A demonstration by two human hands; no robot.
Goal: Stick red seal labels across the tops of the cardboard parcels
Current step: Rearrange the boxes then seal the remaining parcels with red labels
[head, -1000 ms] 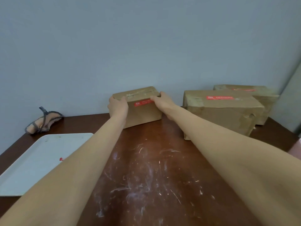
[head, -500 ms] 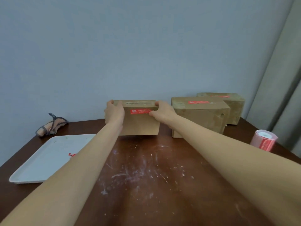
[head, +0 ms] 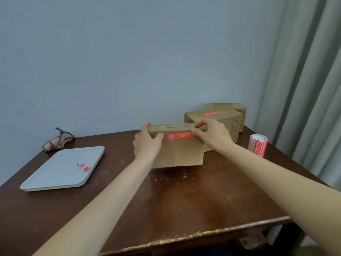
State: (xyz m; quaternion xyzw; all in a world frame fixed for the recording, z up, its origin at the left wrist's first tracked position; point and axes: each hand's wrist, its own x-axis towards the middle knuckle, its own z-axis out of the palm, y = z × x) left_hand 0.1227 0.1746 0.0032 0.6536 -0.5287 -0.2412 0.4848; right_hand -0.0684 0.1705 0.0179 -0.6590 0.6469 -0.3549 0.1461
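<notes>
While you hold the work at the far side, the dark wooden table (head: 184, 200) fills most of your view, its top scuffed with pale marks, and a grey curtain (head: 313, 89) hangs down on your right. On the left of the table lies a pale flat tray (head: 55, 174).

The front parcel (head: 179, 154) stands near the middle at the back, with a broad brown face turned to you. I cannot tell whether its lower edge rests on the wood. Behind it to the right sit a second parcel (head: 228, 122) and, further back, a third parcel (head: 239, 111), close together.

Your left hand (head: 145, 145) grips the front parcel's left end, with the thumb on the near face and the fingers over the top. Your right hand (head: 214, 135) pinches the upper right corner, fingers curled.

A roll of red labels (head: 257, 147) stands near the right edge, apart from the parcels. A netted bundle (head: 58, 141) lies by the wall behind the tray.

A red seal label (head: 180, 136) runs along the near face just under the top edge, its right end at your right thumb. Each rear parcel shows a red strip on top. Two red scraps (head: 84, 167) lie on the tray.
</notes>
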